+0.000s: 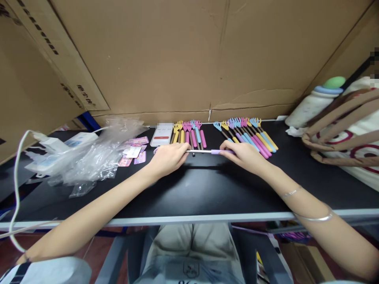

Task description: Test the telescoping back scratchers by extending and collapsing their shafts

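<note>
Between my two hands a back scratcher (204,151) with a metal rod and a purple grip lies level above the black table. My left hand (171,157) is closed around its left end and hides most of the claw. My right hand (239,154) pinches the purple grip at the other end. Behind my left hand sits a row of back scratchers (189,136) in yellow, pink and blue. A second, slanted row of back scratchers (251,136) in several colours lies behind and beside my right hand.
A phone (161,135) showing a timer stands near the left row. Further left are small printed cards (140,157), clear plastic bags (97,154) and a white power strip (68,146). At right are a bottle (314,102) and a cloth bag (355,134). Cardboard (177,59) walls the back.
</note>
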A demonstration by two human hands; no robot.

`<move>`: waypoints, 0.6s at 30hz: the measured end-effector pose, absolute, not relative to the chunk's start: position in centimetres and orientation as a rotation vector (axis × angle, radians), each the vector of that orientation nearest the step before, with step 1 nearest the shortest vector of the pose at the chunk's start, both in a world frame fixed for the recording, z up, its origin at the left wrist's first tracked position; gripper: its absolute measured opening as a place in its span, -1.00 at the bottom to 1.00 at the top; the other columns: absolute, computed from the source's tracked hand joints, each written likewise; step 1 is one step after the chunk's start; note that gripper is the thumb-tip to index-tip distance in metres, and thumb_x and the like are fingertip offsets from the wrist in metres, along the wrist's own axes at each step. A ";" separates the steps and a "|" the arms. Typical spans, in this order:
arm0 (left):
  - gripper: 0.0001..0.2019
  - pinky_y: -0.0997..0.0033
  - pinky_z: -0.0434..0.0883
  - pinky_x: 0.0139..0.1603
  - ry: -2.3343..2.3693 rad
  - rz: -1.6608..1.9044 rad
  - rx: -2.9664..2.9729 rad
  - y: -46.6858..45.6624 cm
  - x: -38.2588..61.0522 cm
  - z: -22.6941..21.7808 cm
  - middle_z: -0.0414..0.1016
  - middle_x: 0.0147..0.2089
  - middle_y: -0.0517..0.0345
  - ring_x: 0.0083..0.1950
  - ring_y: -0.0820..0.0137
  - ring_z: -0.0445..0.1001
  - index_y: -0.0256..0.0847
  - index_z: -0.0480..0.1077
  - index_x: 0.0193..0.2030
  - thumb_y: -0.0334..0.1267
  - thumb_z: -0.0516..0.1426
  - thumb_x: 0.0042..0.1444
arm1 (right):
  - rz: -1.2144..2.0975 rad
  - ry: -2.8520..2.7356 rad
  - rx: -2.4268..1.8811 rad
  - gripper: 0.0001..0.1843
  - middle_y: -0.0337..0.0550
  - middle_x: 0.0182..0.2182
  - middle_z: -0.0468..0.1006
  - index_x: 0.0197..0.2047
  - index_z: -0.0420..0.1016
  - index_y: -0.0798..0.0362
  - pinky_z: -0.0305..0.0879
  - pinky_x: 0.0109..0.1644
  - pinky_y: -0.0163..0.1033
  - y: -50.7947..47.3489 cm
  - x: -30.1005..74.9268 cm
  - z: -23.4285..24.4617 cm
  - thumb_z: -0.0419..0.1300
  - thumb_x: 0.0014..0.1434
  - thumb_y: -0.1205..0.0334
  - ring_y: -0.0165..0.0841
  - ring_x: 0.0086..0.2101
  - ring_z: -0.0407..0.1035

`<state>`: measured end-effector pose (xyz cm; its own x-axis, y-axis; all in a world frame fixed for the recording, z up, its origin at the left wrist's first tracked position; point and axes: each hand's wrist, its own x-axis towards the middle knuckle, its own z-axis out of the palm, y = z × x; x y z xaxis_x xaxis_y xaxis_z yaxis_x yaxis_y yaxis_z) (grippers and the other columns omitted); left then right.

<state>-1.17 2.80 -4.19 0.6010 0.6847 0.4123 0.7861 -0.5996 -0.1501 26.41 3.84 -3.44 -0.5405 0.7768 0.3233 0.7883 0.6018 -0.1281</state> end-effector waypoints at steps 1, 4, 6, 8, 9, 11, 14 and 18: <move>-0.82 0.47 0.24 -0.38 -1.185 -0.476 -2.527 2.9 -1.0 -4.1 0.53 -0.21 0.16 -0.22 0.39 0.50 -0.19 0.32 -0.13 -0.26 -0.07 0.30 | -0.055 -2.478 -1.271 -0.67 -0.23 -0.48 0.50 -0.23 0.37 0.00 0.06 -0.43 -0.33 3.9 26.5 -3.4 -0.06 0.29 -0.04 -0.39 -0.51 0.33; -0.81 0.48 0.22 -0.39 -1.127 -0.509 -2.523 3.3 -0.7 -4.1 0.52 -0.23 0.19 -0.22 0.40 0.49 -0.15 0.35 -0.12 -0.23 -0.07 0.32 | -0.090 -2.483 -1.297 -0.68 -0.26 -0.52 0.49 -0.23 0.38 -0.02 0.04 -0.45 -0.33 3.8 26.6 -3.4 -0.02 0.27 -0.06 -0.39 -0.54 0.32; -0.79 0.47 0.19 -0.42 -1.101 -0.521 -2.490 3.3 -0.8 -4.3 0.52 -0.26 0.19 -0.26 0.41 0.48 -0.15 0.36 -0.14 -0.22 -0.07 0.32 | -0.101 -2.496 -1.299 -0.70 -0.28 -0.52 0.49 -0.22 0.39 -0.03 0.03 -0.45 -0.34 3.7 26.5 -3.5 0.02 0.25 -0.06 -0.40 -0.54 0.32; -0.77 0.46 0.17 -0.44 -1.082 -0.535 -2.464 3.1 -1.0 -4.6 0.51 -0.29 0.18 -0.30 0.42 0.48 -0.16 0.37 -0.15 -0.21 -0.09 0.33 | -0.096 -2.506 -1.292 -0.73 -0.29 -0.50 0.51 -0.22 0.39 -0.03 0.03 -0.45 -0.34 3.7 26.4 -3.5 0.06 0.23 -0.04 -0.41 -0.52 0.34; -0.76 0.46 0.16 -0.46 -1.068 -0.544 -2.453 3.1 -1.1 -4.8 0.52 -0.30 0.18 -0.32 0.42 0.47 -0.17 0.37 -0.16 -0.20 -0.09 0.33 | -0.090 -2.507 -1.286 -0.74 -0.29 -0.49 0.52 -0.22 0.40 -0.03 0.04 -0.44 -0.35 3.6 26.3 -3.6 0.06 0.23 -0.03 -0.41 -0.51 0.35; -0.72 0.45 0.14 -0.48 -1.043 -0.570 -2.428 2.9 -1.2 -5.0 0.52 -0.32 0.17 -0.35 0.42 0.47 -0.18 0.38 -0.18 -0.16 -0.11 0.34 | -0.081 -2.497 -1.278 -0.74 -0.28 -0.49 0.53 -0.22 0.41 -0.03 0.04 -0.45 -0.35 3.6 26.2 -3.6 0.07 0.23 -0.02 -0.42 -0.50 0.35; -0.67 0.45 0.09 -0.52 -1.034 -0.602 -2.389 2.8 -1.3 -5.1 0.52 -0.35 0.18 -0.40 0.44 0.46 -0.18 0.39 -0.21 -0.12 -0.14 0.35 | -0.087 -2.472 -1.282 -0.74 -0.27 -0.50 0.53 -0.24 0.42 -0.03 0.03 -0.46 -0.36 3.4 26.1 -3.6 0.07 0.24 -0.02 -0.42 -0.50 0.36; -0.66 0.44 0.03 -0.54 -1.034 -0.652 -2.350 2.9 -1.4 -5.3 0.52 -0.41 0.20 -0.45 0.47 0.44 -0.14 0.42 -0.23 -0.11 -0.13 0.35 | -0.092 -2.483 -1.250 -0.71 -0.26 -0.43 0.57 -0.19 0.43 -0.04 0.05 -0.44 -0.35 3.4 26.1 -3.7 0.01 0.27 -0.03 -0.41 -0.46 0.39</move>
